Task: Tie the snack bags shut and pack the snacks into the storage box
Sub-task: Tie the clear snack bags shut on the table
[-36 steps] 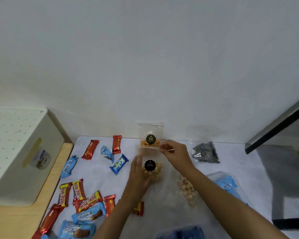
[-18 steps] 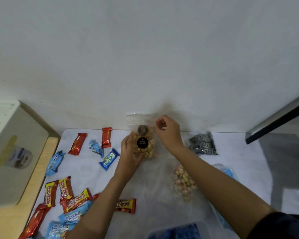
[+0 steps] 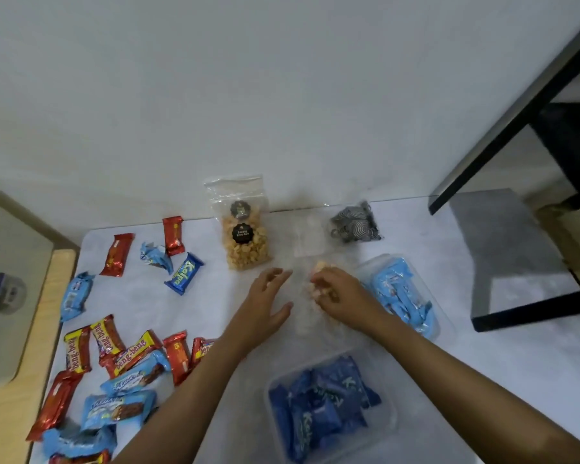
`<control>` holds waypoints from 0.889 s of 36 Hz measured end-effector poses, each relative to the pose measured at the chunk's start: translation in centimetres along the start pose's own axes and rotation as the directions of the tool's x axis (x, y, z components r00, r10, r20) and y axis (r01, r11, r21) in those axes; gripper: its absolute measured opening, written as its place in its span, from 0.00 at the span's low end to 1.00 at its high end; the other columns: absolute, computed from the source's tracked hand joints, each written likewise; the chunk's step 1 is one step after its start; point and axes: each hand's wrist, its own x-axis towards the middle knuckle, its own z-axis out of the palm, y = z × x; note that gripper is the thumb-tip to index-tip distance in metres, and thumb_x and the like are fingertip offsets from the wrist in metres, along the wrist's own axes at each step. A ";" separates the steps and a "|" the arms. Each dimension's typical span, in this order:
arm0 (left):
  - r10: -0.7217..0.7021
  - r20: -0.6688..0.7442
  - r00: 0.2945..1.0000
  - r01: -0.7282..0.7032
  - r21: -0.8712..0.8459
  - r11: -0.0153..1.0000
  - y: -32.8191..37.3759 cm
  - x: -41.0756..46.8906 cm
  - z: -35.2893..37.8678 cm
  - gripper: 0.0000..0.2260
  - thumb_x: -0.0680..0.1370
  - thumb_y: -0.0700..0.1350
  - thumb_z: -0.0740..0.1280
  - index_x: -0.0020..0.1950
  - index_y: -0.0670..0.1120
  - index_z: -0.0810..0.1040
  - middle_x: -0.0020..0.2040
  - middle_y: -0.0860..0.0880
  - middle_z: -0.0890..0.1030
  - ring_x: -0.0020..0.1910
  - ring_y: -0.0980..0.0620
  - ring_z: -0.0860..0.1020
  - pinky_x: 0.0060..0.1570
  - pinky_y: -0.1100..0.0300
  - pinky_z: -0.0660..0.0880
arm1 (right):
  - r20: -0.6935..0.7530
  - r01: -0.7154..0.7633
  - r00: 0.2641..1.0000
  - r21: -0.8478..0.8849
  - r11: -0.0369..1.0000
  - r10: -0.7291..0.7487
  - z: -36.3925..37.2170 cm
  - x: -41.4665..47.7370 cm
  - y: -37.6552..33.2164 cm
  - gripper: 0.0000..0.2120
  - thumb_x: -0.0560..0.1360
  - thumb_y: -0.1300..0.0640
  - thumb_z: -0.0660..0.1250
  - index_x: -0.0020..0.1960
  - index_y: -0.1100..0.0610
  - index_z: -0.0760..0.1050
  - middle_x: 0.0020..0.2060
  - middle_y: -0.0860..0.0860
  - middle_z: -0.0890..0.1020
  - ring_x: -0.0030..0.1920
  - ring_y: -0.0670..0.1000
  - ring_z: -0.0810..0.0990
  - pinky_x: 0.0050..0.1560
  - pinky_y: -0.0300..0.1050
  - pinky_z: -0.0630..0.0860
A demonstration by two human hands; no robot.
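Two clear bags of orange snacks (image 3: 246, 236) with round black labels lean against the wall at the back, one in front of the other. Nearer me lies a clear bag of pale round snacks (image 3: 312, 283). My right hand (image 3: 340, 294) is closed on its contents at the right side. My left hand (image 3: 265, 304) hovers with fingers spread just left of that bag, touching nothing that I can see. A clear storage box (image 3: 390, 420) with dark blue packets sits at the front. A second clear box (image 3: 441, 324) holds light blue packets at the right.
Many red, yellow and blue wrapped bars (image 3: 114, 360) are scattered over the left of the white table (image 3: 516, 380). A bag of black-and-white swirl snacks (image 3: 355, 224) lies at the back right. A white bin (image 3: 0, 296) stands far left, a dark frame (image 3: 516, 105) at the right.
Both hands have let go of the orange snack bag, which now leans at the wall. They moved nearer me to the pale snack bag, and the right hand took hold of it.
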 end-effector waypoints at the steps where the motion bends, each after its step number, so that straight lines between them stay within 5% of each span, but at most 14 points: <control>1: -0.022 0.050 0.999 0.022 0.001 1.000 0.1 -0.1 0.3 0.26 0.77 0.49 0.64 0.74 0.52 0.59 0.71 0.49 0.61 0.69 0.56 0.61 0.67 0.64 0.61 | -0.001 -0.005 1.000 -0.041 0.999 0.005 0.1 -0.6 0.1 0.16 0.74 0.59 0.66 0.61 0.54 0.73 0.57 0.49 0.74 0.56 0.48 0.73 0.52 0.39 0.70; 4: -0.061 0.157 0.986 0.057 0.031 0.998 0.3 -0.2 1.1 0.28 0.77 0.49 0.64 0.75 0.51 0.57 0.70 0.48 0.61 0.70 0.52 0.61 0.66 0.66 0.58 | 0.000 -0.046 0.999 -0.189 0.981 0.047 0.4 -2.2 0.3 0.19 0.74 0.56 0.64 0.65 0.50 0.69 0.62 0.48 0.71 0.60 0.52 0.73 0.52 0.49 0.75; 8: -0.065 0.236 0.970 0.043 0.095 0.995 0.1 -0.2 1.5 0.27 0.77 0.49 0.64 0.74 0.50 0.59 0.68 0.46 0.65 0.66 0.50 0.65 0.63 0.67 0.59 | -0.013 -0.069 0.998 -0.393 0.917 0.069 0.8 -3.8 0.4 0.22 0.75 0.57 0.60 0.69 0.49 0.64 0.67 0.50 0.66 0.56 0.57 0.75 0.39 0.45 0.69; 11: -0.055 0.276 0.960 0.028 0.100 0.995 0.1 -0.2 1.6 0.25 0.77 0.47 0.65 0.73 0.49 0.62 0.65 0.45 0.68 0.62 0.49 0.69 0.59 0.67 0.61 | 0.004 -0.110 0.992 -0.446 0.888 0.125 1.2 -4.4 0.3 0.25 0.76 0.58 0.59 0.72 0.50 0.59 0.70 0.52 0.62 0.56 0.60 0.74 0.40 0.45 0.66; 17: -0.070 0.296 0.953 0.061 0.039 0.997 0.6 -0.1 1.5 0.21 0.77 0.44 0.65 0.70 0.45 0.67 0.62 0.45 0.69 0.49 0.56 0.71 0.50 0.73 0.65 | 0.039 -0.116 0.990 -0.295 0.948 0.134 1.3 -4.4 0.7 0.25 0.72 0.64 0.63 0.68 0.55 0.66 0.68 0.54 0.63 0.61 0.59 0.71 0.54 0.48 0.73; 21: -0.118 0.282 0.952 0.124 -0.005 0.992 0.6 -0.3 1.3 0.19 0.77 0.43 0.66 0.67 0.42 0.71 0.61 0.44 0.69 0.46 0.54 0.73 0.47 0.73 0.66 | 0.032 -0.107 0.993 -0.148 0.983 0.113 1.8 -4.1 1.1 0.23 0.70 0.65 0.65 0.65 0.57 0.71 0.67 0.54 0.64 0.67 0.56 0.66 0.64 0.45 0.68; 29: -0.253 0.199 0.947 0.291 -0.198 0.936 -0.3 -1.3 -0.6 0.17 0.76 0.43 0.67 0.64 0.43 0.74 0.59 0.47 0.70 0.45 0.58 0.75 0.43 0.76 0.71 | -0.017 -0.067 0.998 0.060 0.996 0.068 2.0 -3.1 0.3 0.22 0.70 0.65 0.69 0.64 0.61 0.74 0.66 0.54 0.68 0.59 0.51 0.73 0.57 0.38 0.71; 32: -0.281 0.168 0.945 0.319 -0.272 0.908 -0.5 -1.7 -2.1 0.14 0.76 0.45 0.68 0.61 0.47 0.76 0.60 0.48 0.72 0.49 0.56 0.77 0.49 0.68 0.73 | -0.054 -0.039 0.997 0.147 0.988 0.047 1.8 -2.8 -0.6 0.22 0.70 0.64 0.71 0.64 0.61 0.74 0.64 0.53 0.71 0.52 0.48 0.74 0.50 0.34 0.74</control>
